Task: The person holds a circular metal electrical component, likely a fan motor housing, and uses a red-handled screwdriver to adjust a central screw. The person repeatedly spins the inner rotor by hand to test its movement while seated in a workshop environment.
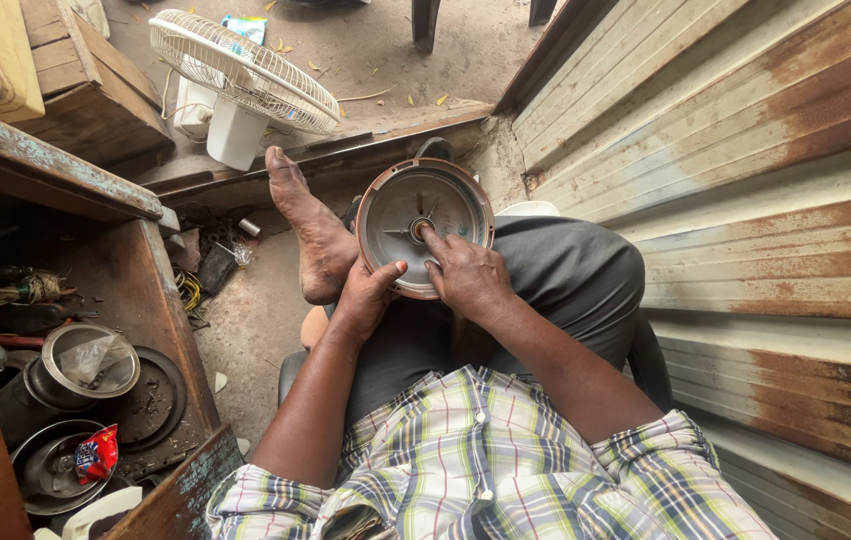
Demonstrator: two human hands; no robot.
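A round grey metal disc with a rusty brown rim rests on my lap, tilted toward me. My left hand grips its lower left edge, thumb on the face. My right hand lies on the lower right of the disc, with the index finger stretched to the small hub at its centre. My bare foot is raised just left of the disc. I sit in dark trousers and a plaid shirt.
A rusty corrugated metal wall runs along my right. A white fan lies on the dirt floor ahead. At my left, a wooden box holds metal pots, lids and a red wrapper.
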